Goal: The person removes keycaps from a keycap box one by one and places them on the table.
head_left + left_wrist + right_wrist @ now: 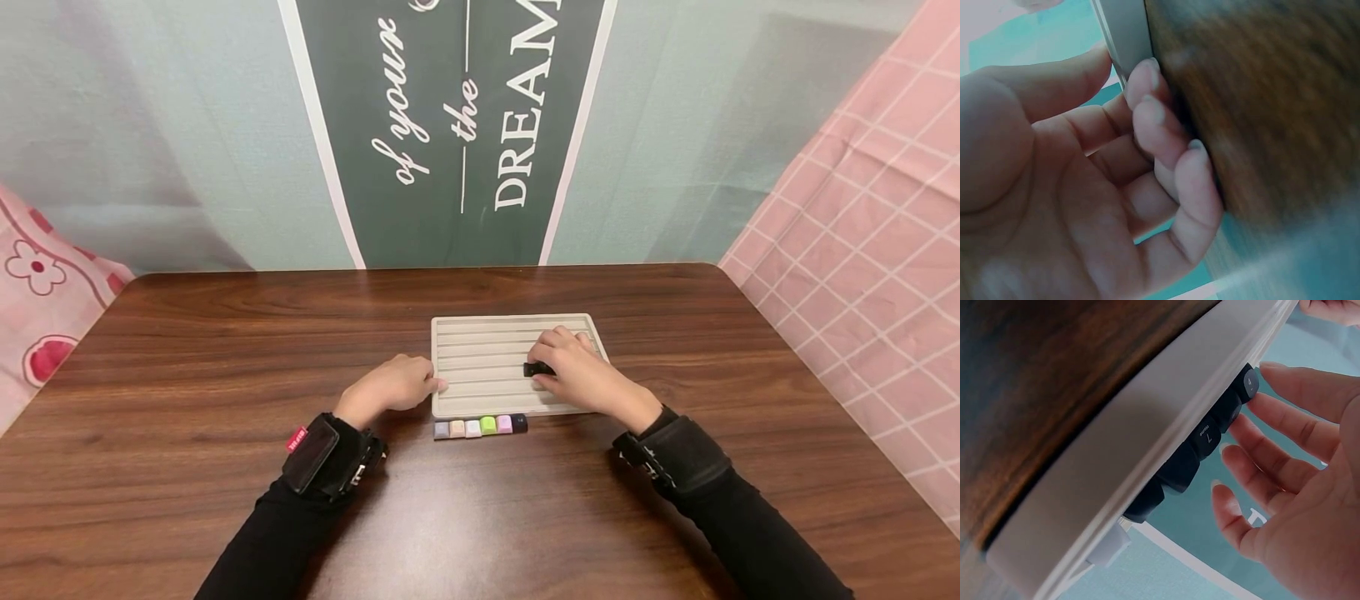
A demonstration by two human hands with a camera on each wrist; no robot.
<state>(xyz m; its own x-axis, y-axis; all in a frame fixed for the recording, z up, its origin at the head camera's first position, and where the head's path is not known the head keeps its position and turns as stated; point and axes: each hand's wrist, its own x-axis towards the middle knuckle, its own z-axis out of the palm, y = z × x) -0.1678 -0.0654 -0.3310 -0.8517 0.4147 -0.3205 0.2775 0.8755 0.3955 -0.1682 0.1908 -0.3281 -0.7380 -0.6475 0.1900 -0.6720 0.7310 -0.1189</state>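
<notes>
A cream ridged tray lies on the table. At its left edge my left hand grips the tray's rim, thumb on one side and curled fingers on the other. My right hand is over the tray's right part, its thumb and index finger pinching a black keycap marked 4 at the end of a row. Beside it in that row stand several more black keycaps, one reading 7 Home. In the head view, the right hand hides most of this row.
Along the tray's front edge lies a row of several keycaps, grey, peach, white, green, pink and dark. A pale keycap sits in the tray past the black ones. The brown wooden table ends at a printed backdrop.
</notes>
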